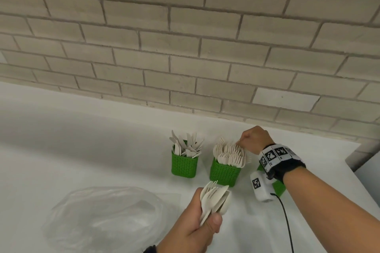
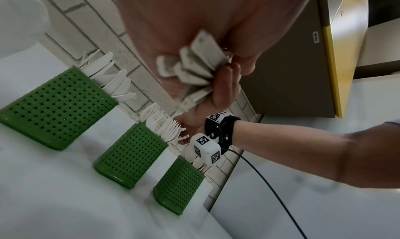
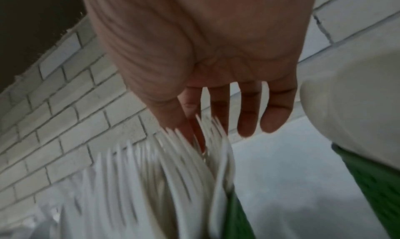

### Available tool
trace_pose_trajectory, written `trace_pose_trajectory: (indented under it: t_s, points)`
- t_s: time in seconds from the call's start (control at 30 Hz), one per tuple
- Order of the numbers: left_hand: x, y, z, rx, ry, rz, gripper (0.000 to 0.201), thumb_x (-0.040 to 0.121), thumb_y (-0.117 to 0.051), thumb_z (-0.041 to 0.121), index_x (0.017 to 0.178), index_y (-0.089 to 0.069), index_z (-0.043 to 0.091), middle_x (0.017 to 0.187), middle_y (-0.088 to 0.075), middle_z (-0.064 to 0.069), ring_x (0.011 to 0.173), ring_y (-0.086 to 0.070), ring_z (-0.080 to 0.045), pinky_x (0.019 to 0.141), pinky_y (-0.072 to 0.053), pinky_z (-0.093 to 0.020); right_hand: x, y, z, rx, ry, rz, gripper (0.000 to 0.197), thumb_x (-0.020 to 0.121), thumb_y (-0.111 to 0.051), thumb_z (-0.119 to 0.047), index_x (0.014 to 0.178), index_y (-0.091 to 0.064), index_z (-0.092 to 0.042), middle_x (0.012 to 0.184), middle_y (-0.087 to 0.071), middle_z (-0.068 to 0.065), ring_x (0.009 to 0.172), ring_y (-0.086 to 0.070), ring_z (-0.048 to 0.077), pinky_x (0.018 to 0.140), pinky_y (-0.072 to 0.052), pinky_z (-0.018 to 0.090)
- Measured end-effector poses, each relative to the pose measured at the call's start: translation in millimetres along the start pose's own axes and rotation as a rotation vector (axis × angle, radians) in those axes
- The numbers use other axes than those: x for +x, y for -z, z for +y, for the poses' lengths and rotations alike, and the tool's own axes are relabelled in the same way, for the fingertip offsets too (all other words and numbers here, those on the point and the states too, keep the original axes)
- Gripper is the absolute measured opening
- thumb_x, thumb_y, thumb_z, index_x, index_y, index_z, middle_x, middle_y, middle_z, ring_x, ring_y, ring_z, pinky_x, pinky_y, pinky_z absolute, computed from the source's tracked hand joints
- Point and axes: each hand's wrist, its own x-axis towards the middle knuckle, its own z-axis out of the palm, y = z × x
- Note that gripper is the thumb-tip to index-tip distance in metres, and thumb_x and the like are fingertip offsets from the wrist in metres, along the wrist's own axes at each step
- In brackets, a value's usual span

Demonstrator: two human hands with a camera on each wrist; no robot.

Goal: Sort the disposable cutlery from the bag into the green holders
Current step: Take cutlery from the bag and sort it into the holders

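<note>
My left hand [image 1: 197,226] grips a mixed bundle of cutlery [image 1: 213,197], fingers and thumb curled round the handles, with fork tines and a spoon bowl fanning out above the thumb. In the left wrist view the flat, squared handle ends [image 2: 194,66] stick out under the palm, clamped by the curled fingers [image 2: 225,87].

My right hand [image 1: 255,139] is at the far right edge of the middle green holder [image 1: 224,172], which is packed with forks [image 1: 230,154]. From the head view thumb and forefinger seem to pinch at a tine tip; the right wrist view shows the other fingers [image 3: 275,111] straight and slightly spread, the thumb and forefinger sunk among the blurred tines [image 3: 184,150] (whether they hold a fork I cannot tell).

The left green holder [image 1: 184,165] carries knives [image 1: 187,146], their serrated edges showing in the left wrist view. A third green holder [image 2: 179,184] stands to the right, mostly hidden behind my right wrist in the head view, with spoon bowls just showing. All three are perforated plastic tubs with a grid of small square holes. The cutlery is matte off-white. A crumpled clear plastic bag [image 1: 102,217] lies on the near left of the smooth white desk [image 1: 82,139], which runs back to a pale brick wall [image 1: 185,37].
</note>
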Motion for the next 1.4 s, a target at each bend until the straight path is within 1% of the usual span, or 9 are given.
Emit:
trace_pose_trajectory:
  t_s: [0.13, 0.27, 0.47, 0.57, 0.67, 0.73, 0.87, 1.17, 1.4]
  points:
    - [-3.2, 2.4, 2.4, 0.135, -0.02, -0.007, 0.054, 0.088, -0.059, 0.059, 0.135, -0.041, 0.039, 0.082, -0.049, 0.004, 0.067, -0.032, -0.032, 0.061, -0.023, -0.033, -0.6, -7.5, 2.0, 0.025, -0.008, -0.057, 0.013, 0.082, -0.075, -0.027, 0.075, -0.075, -0.016, 0.079, -0.068, -0.003, 0.083, -0.06, 0.013, 0.058, -0.039, 0.012]
    - [-10.2, 10.6, 13.2, 0.227, -0.048, -0.036, 0.045, 0.093, -0.05, 0.054, 0.133, -0.037, 0.038, 0.081, -0.05, 0.01, 0.056, -0.036, -0.007, 0.054, -0.032, -0.02, -13.7, 9.3, 9.1, 0.167, 0.045, 0.054, 0.018, 0.081, -0.075, -0.038, 0.078, -0.074, -0.02, 0.088, -0.072, -0.004, 0.087, -0.064, 0.016, 0.081, -0.046, 0.027]
    - [-8.5, 13.8, 18.6, 0.4, -0.063, -0.032, 0.041, 0.096, -0.045, 0.05, 0.132, -0.035, 0.033, 0.078, -0.054, 0.024, 0.058, -0.046, 0.002, 0.057, -0.036, -0.015, -72.9, 29.9, -24.1, 0.11, 0.329, 0.246, 0.012, 0.089, -0.068, -0.028, 0.078, -0.071, -0.026, 0.086, -0.073, -0.01, 0.082, -0.066, 0.015, 0.068, -0.039, 0.011]
    - [-3.4, 12.4, 21.0, 0.49, -0.078, -0.058, 0.039, 0.098, -0.043, 0.049, 0.132, -0.035, 0.032, 0.08, -0.054, 0.029, 0.066, -0.049, 0.004, 0.062, -0.037, -0.018, -130.8, 41.9, -53.7, 0.403, 0.524, -0.164, 0.012, 0.084, -0.072, -0.027, 0.095, -0.076, -0.025, 0.09, -0.076, -0.006, 0.086, -0.07, 0.014, 0.082, -0.055, 0.024]
    - [0.7, 11.8, 22.0, 0.608, -0.107, -0.098, 0.044, 0.096, -0.04, 0.06, 0.132, -0.032, 0.036, 0.096, -0.058, 0.026, 0.083, -0.056, 0.0, 0.073, -0.046, -0.028, -164.1, 47.8, -69.1, 0.129, 0.65, -0.498, 0.03, 0.081, -0.074, -0.038, 0.11, -0.072, -0.028, 0.095, -0.073, -0.01, 0.082, -0.066, 0.002, 0.077, -0.052, 0.018]
    - [3.9, 11.9, 23.5, 0.689, -0.108, -0.15, 0.051, 0.096, -0.039, 0.062, 0.135, -0.032, 0.03, 0.111, -0.061, 0.013, 0.097, -0.06, -0.011, 0.085, -0.05, -0.039, -166.3, 46.7, -69.9, -0.094, 0.688, -0.515, 0.028, 0.082, -0.075, -0.041, 0.108, -0.071, -0.031, 0.09, -0.07, -0.013, 0.076, -0.062, -0.003, 0.071, -0.049, 0.016]
    - [9.8, 12.2, 25.8, 0.818, -0.079, -0.23, 0.045, 0.096, -0.039, 0.061, 0.123, -0.036, 0.025, 0.105, -0.061, 0.001, 0.09, -0.058, -0.019, 0.081, -0.048, -0.047, -159.7, 38.6, -63.2, -0.109, 0.62, -0.555, 0.02, 0.081, -0.077, -0.032, 0.1, -0.075, -0.027, 0.079, -0.07, -0.018, 0.07, -0.062, -0.005, 0.066, -0.046, 0.01]
    - [14.4, 15.6, 30.1, 0.963, -0.068, -0.268, 0.037, 0.091, -0.051, 0.063, 0.106, -0.031, 0.036, 0.081, -0.048, 0.015, 0.066, -0.047, -0.003, 0.057, -0.034, -0.023, -147.9, 29.0, -44.0, 0.293, 0.308, -0.714, 0.015, 0.084, -0.073, -0.006, 0.098, -0.074, -0.002, 0.083, -0.073, 0.014, 0.072, -0.067, 0.019, 0.069, -0.058, 0.03]
    - [19.6, 18.8, 27.2, 0.954, -0.083, -0.198, 0.055, 0.089, -0.051, 0.066, 0.128, -0.033, 0.031, 0.089, -0.058, 0.011, 0.072, -0.051, -0.008, 0.065, -0.044, -0.031, -173.6, 39.2, -50.3, -0.351, 0.775, -0.249, 0.027, 0.094, -0.049, -0.014, 0.117, -0.054, -0.027, 0.099, -0.06, -0.013, 0.087, -0.052, 0.001, 0.078, -0.04, 0.012]
